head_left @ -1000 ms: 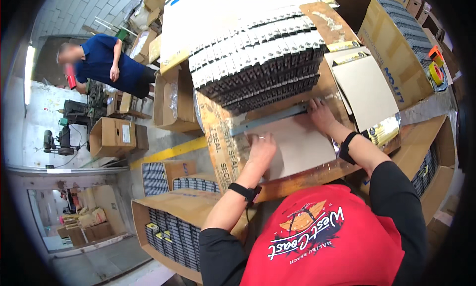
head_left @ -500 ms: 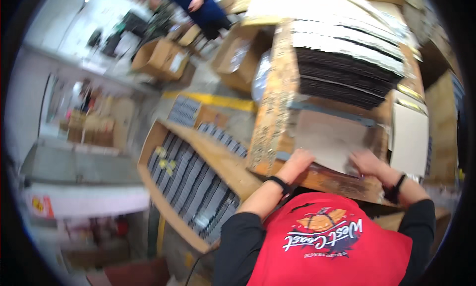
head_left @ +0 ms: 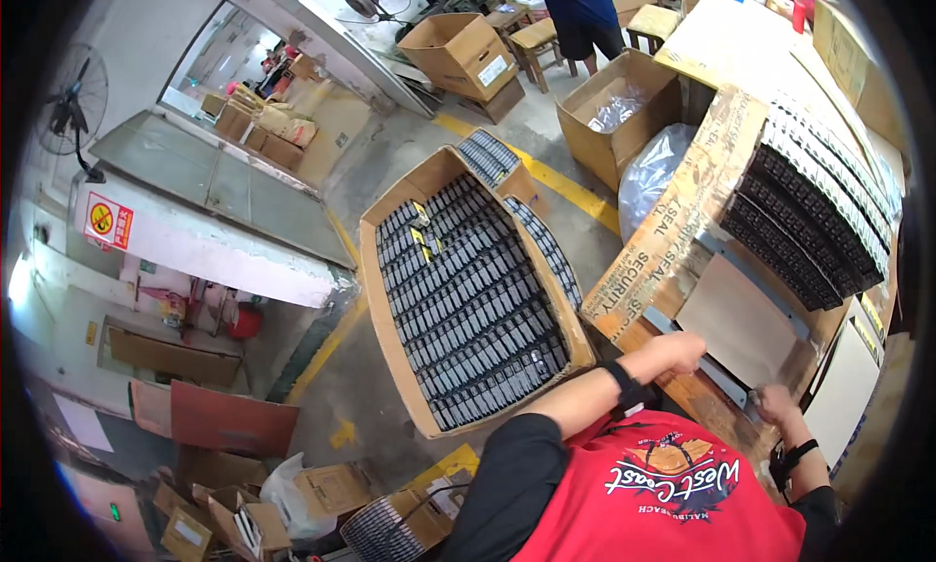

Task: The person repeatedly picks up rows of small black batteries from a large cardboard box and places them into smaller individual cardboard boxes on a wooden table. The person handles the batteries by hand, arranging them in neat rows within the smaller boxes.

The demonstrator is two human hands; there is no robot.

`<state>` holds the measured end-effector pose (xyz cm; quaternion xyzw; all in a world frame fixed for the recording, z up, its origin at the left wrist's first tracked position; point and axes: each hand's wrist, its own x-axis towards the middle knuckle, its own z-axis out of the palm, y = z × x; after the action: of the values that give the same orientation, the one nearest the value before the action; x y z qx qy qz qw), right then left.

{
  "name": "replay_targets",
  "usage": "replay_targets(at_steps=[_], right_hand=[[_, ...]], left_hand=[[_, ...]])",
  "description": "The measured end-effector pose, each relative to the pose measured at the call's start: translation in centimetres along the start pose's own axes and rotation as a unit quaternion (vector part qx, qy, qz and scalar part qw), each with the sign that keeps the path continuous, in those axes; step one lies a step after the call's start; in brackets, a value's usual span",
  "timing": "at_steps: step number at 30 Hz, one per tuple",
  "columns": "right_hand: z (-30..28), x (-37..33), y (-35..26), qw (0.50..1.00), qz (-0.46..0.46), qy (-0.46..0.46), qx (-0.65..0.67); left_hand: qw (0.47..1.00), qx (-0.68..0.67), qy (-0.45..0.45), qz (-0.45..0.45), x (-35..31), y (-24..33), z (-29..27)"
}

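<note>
A flat brown sheet (head_left: 738, 320) lies on the wooden workbench between grey metal strips (head_left: 726, 379). At its near left corner is my left hand (head_left: 680, 352), its fingers curled closed; what they hold, if anything, is hidden. My right hand (head_left: 776, 404) is closed by the sheet's near right corner, with a small greyish bit at the fingertips too small to name. Behind the sheet rises a stack of black and white ridged layers (head_left: 814, 206).
Left of the bench stands a large carton (head_left: 390, 367) packed with rows of small grey-black pieces. Pale boards (head_left: 840, 391) lean at the bench's right. Farther back are an open carton (head_left: 600, 138) with clear plastic, a plastic bag (head_left: 658, 172) and a standing person (head_left: 585, 16).
My view has swung left, so the bench sits farther right in the picture. My hands remain near the sheet's front corners; my right hand has shifted from over its near edge to the corner.
</note>
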<state>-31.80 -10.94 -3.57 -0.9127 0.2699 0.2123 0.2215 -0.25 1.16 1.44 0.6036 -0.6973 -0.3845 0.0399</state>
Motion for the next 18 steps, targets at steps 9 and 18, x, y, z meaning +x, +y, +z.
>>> replay_targets(at_steps=[9,18], right_hand=[[-12.3,7.1,-18.3,0.993,0.016,0.083,-0.087],[-22.9,24.6,-50.2,0.943,-0.272,0.184,-0.047]], left_hand=[[0.866,-0.116,0.457,-0.168,-30.7,-18.9,-20.1],[0.868,0.044,0.301,-0.393,-37.1,-31.9,-14.4]])
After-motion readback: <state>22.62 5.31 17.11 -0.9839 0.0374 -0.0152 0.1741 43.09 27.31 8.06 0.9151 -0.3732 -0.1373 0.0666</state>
